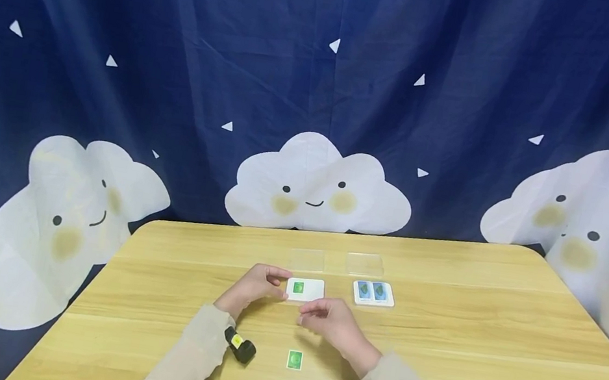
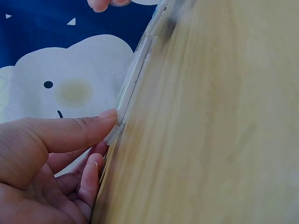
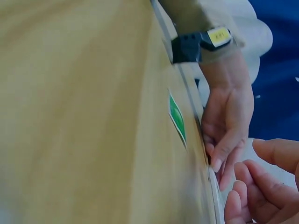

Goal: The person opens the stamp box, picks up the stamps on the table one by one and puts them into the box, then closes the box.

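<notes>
A flat white rectangular case point(image 1: 313, 290) lies on the table with a green picture square point(image 1: 298, 287) on its left half. My left hand point(image 1: 256, 286) pinches the left edge of this case; in the left wrist view the thumb presses the rim of the case point(image 2: 133, 79). Just off the case's lower right corner is my right hand point(image 1: 333, 322), its fingers loosely bent. Nothing shows between those fingers in the right wrist view. A loose green picture square point(image 1: 295, 360) lies nearer the front, between the forearms.
To the right lies a second white case point(image 1: 373, 293) bearing two blue picture squares. Two clear plastic covers, a left one point(image 1: 308, 259) and a right one point(image 1: 365, 264), lie behind the cases. The wooden table point(image 1: 470, 346) ends at a blue cloud-print curtain point(image 1: 475, 77).
</notes>
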A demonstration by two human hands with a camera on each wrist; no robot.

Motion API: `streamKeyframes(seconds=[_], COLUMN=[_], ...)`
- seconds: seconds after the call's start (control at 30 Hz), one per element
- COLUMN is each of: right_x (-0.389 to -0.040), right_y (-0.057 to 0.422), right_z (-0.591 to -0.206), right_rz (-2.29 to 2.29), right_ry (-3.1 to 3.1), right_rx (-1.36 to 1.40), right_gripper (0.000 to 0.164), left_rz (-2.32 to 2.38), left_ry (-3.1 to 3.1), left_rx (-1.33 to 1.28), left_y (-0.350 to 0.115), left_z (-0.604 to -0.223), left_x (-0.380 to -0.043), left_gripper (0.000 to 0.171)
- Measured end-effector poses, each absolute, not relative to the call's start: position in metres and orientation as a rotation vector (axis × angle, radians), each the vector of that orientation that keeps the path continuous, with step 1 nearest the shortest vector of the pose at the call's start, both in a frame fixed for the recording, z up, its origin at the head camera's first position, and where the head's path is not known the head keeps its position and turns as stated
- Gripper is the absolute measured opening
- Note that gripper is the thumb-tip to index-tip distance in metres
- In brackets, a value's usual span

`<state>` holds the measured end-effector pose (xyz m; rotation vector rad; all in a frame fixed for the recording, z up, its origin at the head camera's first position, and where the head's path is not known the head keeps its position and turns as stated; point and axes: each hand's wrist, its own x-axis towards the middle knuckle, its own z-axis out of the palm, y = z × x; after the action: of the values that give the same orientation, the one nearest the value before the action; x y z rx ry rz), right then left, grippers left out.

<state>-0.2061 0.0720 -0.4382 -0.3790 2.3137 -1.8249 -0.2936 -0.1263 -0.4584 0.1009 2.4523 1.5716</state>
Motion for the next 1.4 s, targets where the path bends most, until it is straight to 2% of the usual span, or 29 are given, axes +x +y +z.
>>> streamKeyframes(seconds=[0.63,1.4], right_x=[-0.181,-0.177], right_y=[0.074,0.077], right_z=[-0.44,-0.444], right_rz=[-1.812,-1.607], right_ry=[2.134,2.246], right_rx=[-0.468,-0.553], right_gripper=[0.026,0.029], left_rz=[1.524,1.522], left_ry=[2.484,2.497], left_rx=[0.08,0.089], left_y=[-0.127,-0.127], left_z=[-0.458,-0.46], left_x=[-0.292,-0.294], left_gripper=[0.047,0.047])
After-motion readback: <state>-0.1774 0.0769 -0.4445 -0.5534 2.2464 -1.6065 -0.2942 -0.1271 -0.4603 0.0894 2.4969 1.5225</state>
